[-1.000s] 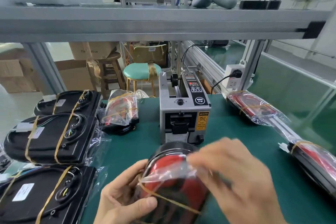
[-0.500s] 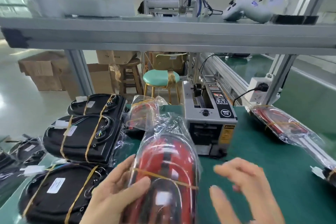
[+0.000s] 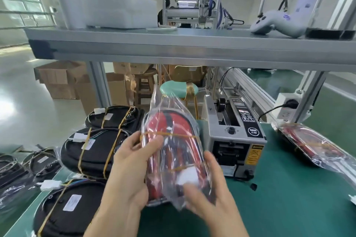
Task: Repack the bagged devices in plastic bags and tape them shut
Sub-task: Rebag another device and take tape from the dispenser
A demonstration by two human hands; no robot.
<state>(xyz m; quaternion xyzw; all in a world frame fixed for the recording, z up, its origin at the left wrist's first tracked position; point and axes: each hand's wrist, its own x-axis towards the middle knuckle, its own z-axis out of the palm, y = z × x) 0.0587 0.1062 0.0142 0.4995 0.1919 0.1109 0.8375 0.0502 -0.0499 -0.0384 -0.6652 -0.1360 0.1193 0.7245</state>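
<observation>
Two hands, one bagged device, loose end pointing away

Both of our hands hold the bagged device [image 3: 171,152] up above the desk [image 3: 289,208], just in front of us. Our left hand [image 3: 131,167] grips its left edge, thumb curled over the front near the upper rubber band [image 3: 169,134]. Our right hand [image 3: 210,188] cups the lower right corner, fingers wrapped against the plastic; it is blurred, so we cannot tell exactly how they sit.

What matters for the next move, as we judge it: the device's long axis runs away from us, tilted upright, with the bag's loose end [image 3: 163,98] sticking up at the far tip, beyond both hands. The tape machine [image 3: 235,136] stands just to the right on the desk, nearer our right hand. That hand seems best placed to fetch tape while the left steadies the pack.

Black bundles [image 3: 92,148] lie stacked at left; another red bagged pack [image 3: 308,144] lies at right.
</observation>
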